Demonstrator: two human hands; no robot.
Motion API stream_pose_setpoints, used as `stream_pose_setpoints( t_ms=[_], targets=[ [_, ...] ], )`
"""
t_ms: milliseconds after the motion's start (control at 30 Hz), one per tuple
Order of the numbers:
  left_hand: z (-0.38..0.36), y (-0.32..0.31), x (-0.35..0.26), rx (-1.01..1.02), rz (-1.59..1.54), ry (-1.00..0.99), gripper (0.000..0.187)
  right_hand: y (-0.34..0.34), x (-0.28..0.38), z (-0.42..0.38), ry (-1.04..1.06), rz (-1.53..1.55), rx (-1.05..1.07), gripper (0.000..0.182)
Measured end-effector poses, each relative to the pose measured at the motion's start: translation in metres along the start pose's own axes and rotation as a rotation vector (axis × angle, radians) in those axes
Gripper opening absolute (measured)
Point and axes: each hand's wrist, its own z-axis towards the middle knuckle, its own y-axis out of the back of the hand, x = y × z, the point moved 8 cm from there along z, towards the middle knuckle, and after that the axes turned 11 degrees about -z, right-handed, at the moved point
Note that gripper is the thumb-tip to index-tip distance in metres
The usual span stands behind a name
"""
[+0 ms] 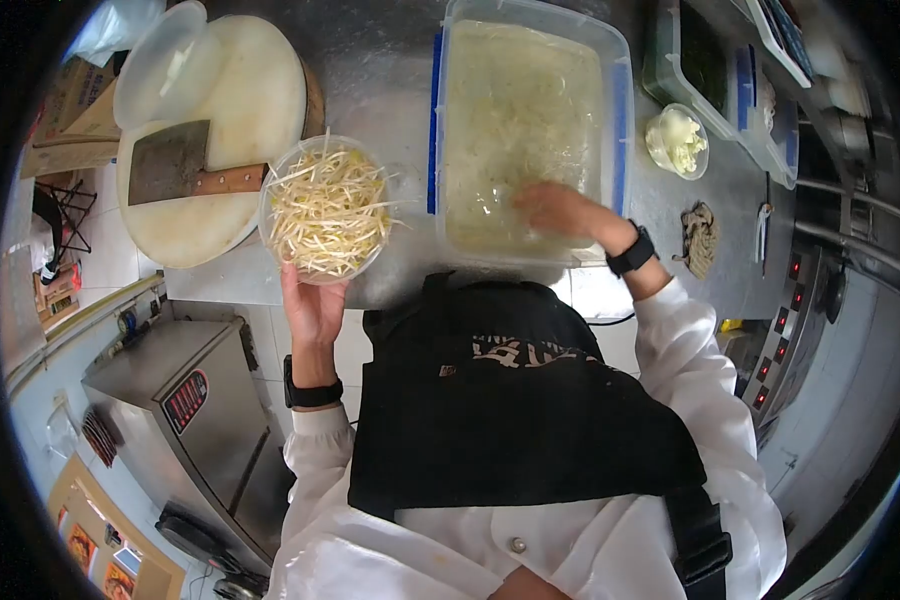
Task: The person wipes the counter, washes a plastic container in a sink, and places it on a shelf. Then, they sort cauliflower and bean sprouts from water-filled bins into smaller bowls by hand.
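Observation:
My left hand holds a clear round bowl heaped with bean sprouts, its fingers under and against the near side of the bowl. In the middle stands a large clear plastic tub of cloudy water with some sprouts in it. My right hand is over the near right part of the tub, at or in the water; its fingers are blurred, and whether they hold anything cannot be made out.
On the left, a cleaver and a clear lid lie on a round chopping board. To the right are a small tub of pale pieces, a crumpled cloth and lidded containers on the steel counter.

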Motion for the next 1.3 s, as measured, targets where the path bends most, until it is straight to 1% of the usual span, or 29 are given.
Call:
stream_pose_setpoints(
  t_ms=[33,100,133,200,233,300,367,400,433,467,533,567,633,667,733,767,833,867,933,967,1000,1067,1100,1133,1167,1233,1267,1300],
  targets=[
    [0.0,0.0,-0.001,-0.018,0.022,-0.017,0.062,-0.004,0.007,0.001,0.001,-0.002,0.001,0.031],
    [0.0,-0.002,0.0,-0.017,0.012,-0.011,0.061,-0.027,0.013,-0.002,-0.078,0.105,0.219,0.023],
    [0.0,-0.003,0.0,-0.017,0.004,-0.004,0.061,-0.025,0.017,-0.004,-0.079,0.104,0.219,0.023],
    [0.0,-0.001,0.003,-0.009,0.02,0.011,0.06,-0.015,0.023,-0.005,-0.09,0.048,0.228,0.012],
    [0.0,-0.002,0.005,-0.001,0.038,0.026,0.06,-0.008,0.024,-0.006,-0.089,0.045,0.227,0.012],
    [0.002,-0.01,0.008,0.023,0.016,0.039,0.059,0.027,0.01,-0.008,-0.252,0.194,0.031,0.009],
    [0.004,-0.022,0.014,0.055,-0.001,0.052,0.058,0.082,0.034,-0.012,-0.235,0.159,-0.146,0.011],
    [0.005,-0.026,0.015,0.053,-0.002,0.039,0.058,0.101,0.047,-0.014,-0.243,0.236,-0.178,0.011],
    [0.005,-0.034,0.019,0.09,0.007,0.069,0.058,0.118,0.06,-0.015,-0.249,0.315,-0.209,0.011],
    [0.006,-0.041,0.023,0.127,0.017,0.097,0.058,0.132,0.079,-0.015,-0.232,0.314,-0.207,0.011],
    [0.009,-0.05,0.027,0.13,0.022,0.093,0.057,0.163,0.124,-0.014,-0.108,0.355,-0.329,0.011],
    [0.009,-0.055,0.031,0.14,0.028,0.12,0.056,0.166,0.139,-0.011,-0.092,0.358,-0.327,0.011],
    [0.01,-0.065,0.037,0.155,0.043,0.152,0.056,0.172,0.18,-0.005,0.103,0.293,-0.371,0.014],
    [0.011,-0.066,0.038,0.154,0.044,0.143,0.056,0.163,0.188,0.003,0.112,0.293,-0.37,0.014],
    [0.011,-0.066,0.045,0.142,0.031,0.183,0.057,0.155,0.217,0.007,0.309,-0.07,-0.558,0.018],
    [0.01,-0.07,0.045,0.137,0.123,0.175,0.061,0.157,0.219,0.006,0.315,-0.07,-0.558,0.018],
    [0.013,-0.072,0.047,0.148,0.108,0.168,0.061,0.161,0.216,0.004,0.307,-0.039,-0.473,0.021],
    [0.013,-0.073,0.048,0.162,0.094,0.169,0.061,0.165,0.212,0.002,0.311,-0.04,-0.467,0.021],
    [0.015,-0.066,0.051,0.138,0.079,0.174,0.061,0.18,0.186,0.002,0.216,0.175,-0.446,0.02],
    [0.017,-0.063,0.052,0.122,0.067,0.18,0.061,0.185,0.157,0.004,0.06,0.265,-0.454,0.018],
    [0.018,-0.06,0.051,0.131,0.06,0.183,0.061,0.189,0.122,0.007,-0.099,0.353,-0.462,0.017],
    [0.015,-0.051,0.045,0.155,0.055,0.196,0.062,0.189,0.039,0.013,-0.282,0.468,-0.531,0.019],
    [0.014,-0.048,0.039,0.144,0.092,0.146,0.062,0.183,-0.008,0.016,-0.351,0.508,-0.544,0.022],
    [0.013,-0.042,0.036,0.148,0.087,0.151,0.062,0.174,-0.047,0.019,-0.418,0.551,-0.557,0.027],
    [0.013,-0.031,0.03,0.112,0.059,0.121,0.061,0.168,-0.064,0.025,-0.422,0.548,-0.56,0.027],
    [0.01,-0.013,0.02,0.072,0.031,0.087,0.059,0.14,-0.104,0.029,-0.764,0.478,-0.396,0.04],
    [0.008,-0.006,0.015,0.068,-0.023,0.079,0.057,0.135,-0.107,0.035,-0.762,0.479,-0.395,0.04],
    [0.006,-0.002,0.011,0.064,-0.076,0.069,0.056,0.128,-0.109,0.045,-0.743,0.497,-0.384,0.045]
  ],
)
